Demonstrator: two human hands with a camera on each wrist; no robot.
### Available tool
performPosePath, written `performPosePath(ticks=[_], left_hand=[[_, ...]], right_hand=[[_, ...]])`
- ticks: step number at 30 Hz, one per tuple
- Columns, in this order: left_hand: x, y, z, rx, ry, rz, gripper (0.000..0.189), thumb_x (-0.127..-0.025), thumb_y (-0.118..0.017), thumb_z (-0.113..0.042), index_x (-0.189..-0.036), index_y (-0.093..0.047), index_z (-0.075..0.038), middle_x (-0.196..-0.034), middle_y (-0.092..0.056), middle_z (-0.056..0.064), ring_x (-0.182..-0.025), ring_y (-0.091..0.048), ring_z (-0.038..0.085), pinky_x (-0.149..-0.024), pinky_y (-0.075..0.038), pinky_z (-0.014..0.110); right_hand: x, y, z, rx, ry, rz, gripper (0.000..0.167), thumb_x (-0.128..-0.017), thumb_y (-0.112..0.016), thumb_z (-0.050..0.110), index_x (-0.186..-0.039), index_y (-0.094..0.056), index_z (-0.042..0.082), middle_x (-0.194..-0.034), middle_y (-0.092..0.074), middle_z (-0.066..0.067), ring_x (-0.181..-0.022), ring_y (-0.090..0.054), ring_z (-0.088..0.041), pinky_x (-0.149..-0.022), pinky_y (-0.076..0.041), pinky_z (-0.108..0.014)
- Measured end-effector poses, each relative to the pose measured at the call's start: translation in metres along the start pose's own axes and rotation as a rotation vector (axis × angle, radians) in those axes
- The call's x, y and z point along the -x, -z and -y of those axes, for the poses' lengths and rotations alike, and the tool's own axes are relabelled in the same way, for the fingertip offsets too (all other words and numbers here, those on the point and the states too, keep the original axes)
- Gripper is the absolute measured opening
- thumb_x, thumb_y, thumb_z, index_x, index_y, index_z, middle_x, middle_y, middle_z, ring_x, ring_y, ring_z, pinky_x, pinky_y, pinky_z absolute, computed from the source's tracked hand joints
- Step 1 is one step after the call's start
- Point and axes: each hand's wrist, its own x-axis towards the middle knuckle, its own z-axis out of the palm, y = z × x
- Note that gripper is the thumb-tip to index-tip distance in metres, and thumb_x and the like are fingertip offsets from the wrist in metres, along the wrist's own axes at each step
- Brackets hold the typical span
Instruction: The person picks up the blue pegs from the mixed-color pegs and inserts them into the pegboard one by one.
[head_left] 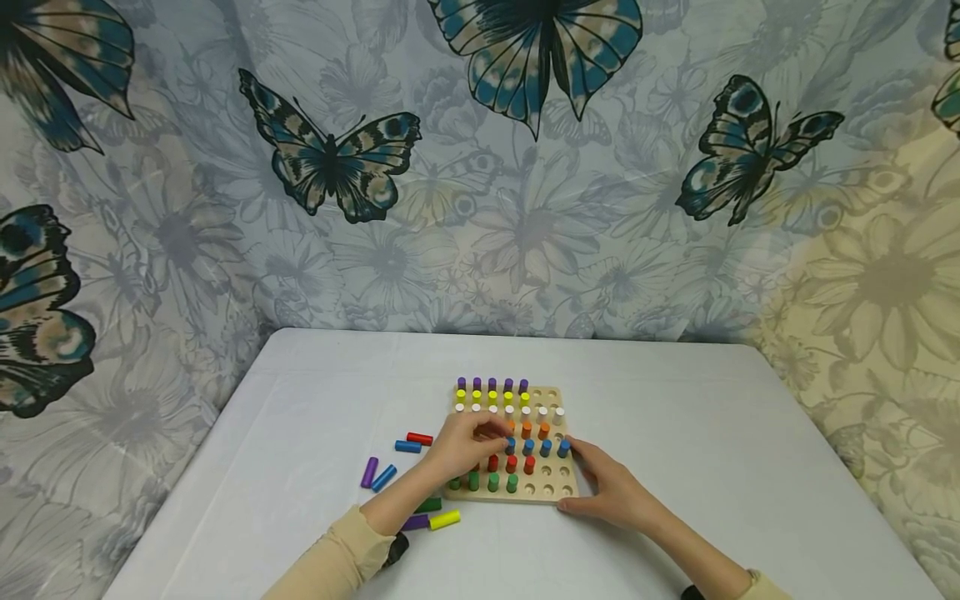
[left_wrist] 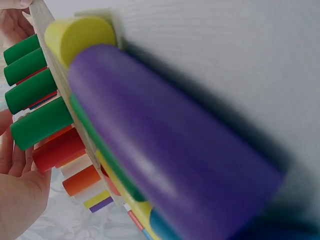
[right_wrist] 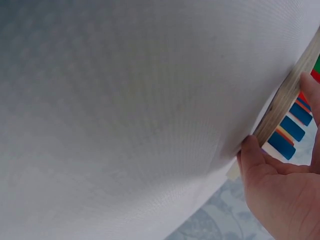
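Note:
A wooden pegboard (head_left: 543, 492) stands on the table with rows of coloured pegs upright in its holes. My left hand (head_left: 462, 443) reaches over the board's left part, fingers bent, its fingertips among the orange pegs (head_left: 527, 431) and blue pegs (head_left: 546, 448). Whether those fingertips pinch a peg is hidden. In the left wrist view, that hand (left_wrist: 22, 197) is partly behind a red peg (left_wrist: 59, 149) and green pegs (left_wrist: 42, 122). My right hand (head_left: 611, 487) touches the board's right side, thumb near the front corner and fingers spread further back.
Loose pegs lie left of the board: red (head_left: 420, 438), blue (head_left: 408, 447), purple (head_left: 369, 472), another blue peg (head_left: 384, 478), and a yellow one (head_left: 445, 520) near the front. A white cloth (head_left: 300, 417) covers the table. Behind it hangs a butterfly-patterned curtain (head_left: 525, 250).

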Motion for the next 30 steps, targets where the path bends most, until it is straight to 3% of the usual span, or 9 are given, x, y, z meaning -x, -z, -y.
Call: performPosePath(ticks=[9, 17, 24, 30], left_hand=[[0.008, 0.008, -0.002, 0.081, 0.058, -0.01, 0.014, -0.092, -0.069, -0.021, -0.103, -0.073, -0.013, -0.094, -0.069, -0.007, -0.085, -0.063, 0.01, -0.075, -0.054, 0.023], [0.02, 0.019, 0.0, 0.218, 0.106, -0.019, 0.02, -0.093, -0.068, -0.023, -0.106, -0.072, -0.008, -0.1, -0.07, 0.005, -0.091, -0.066, 0.024, -0.077, -0.056, 0.037], [0.029, 0.032, 0.003, 0.293, 0.139, -0.051, 0.025, -0.093, -0.068, -0.022, -0.108, -0.07, -0.003, -0.104, -0.07, 0.006, -0.093, -0.067, 0.019, -0.081, -0.056, 0.031], [0.039, 0.042, 0.011, 0.328, 0.182, -0.072, 0.026, -0.093, -0.068, -0.02, -0.109, -0.069, -0.001, -0.105, -0.07, 0.008, -0.096, -0.067, 0.024, -0.083, -0.055, 0.029]], right_hand=[[-0.001, 0.0, 0.001, 0.011, -0.002, -0.005, 0.101, -0.072, -0.086, 0.041, -0.149, -0.034, 0.002, -0.149, -0.038, -0.022, -0.135, -0.039, -0.039, -0.101, -0.043, -0.045], [-0.001, 0.0, 0.001, 0.006, -0.007, -0.002, 0.101, -0.072, -0.086, 0.041, -0.149, -0.034, 0.001, -0.149, -0.038, -0.022, -0.135, -0.039, -0.04, -0.101, -0.043, -0.045], [-0.001, -0.001, 0.001, 0.012, -0.001, -0.006, 0.101, -0.072, -0.086, 0.041, -0.149, -0.034, 0.002, -0.149, -0.038, -0.022, -0.135, -0.039, -0.039, -0.101, -0.043, -0.045], [0.0, -0.001, 0.001, 0.016, -0.01, -0.008, 0.101, -0.071, -0.086, 0.042, -0.149, -0.035, 0.003, -0.149, -0.038, -0.022, -0.135, -0.039, -0.039, -0.101, -0.043, -0.045]])
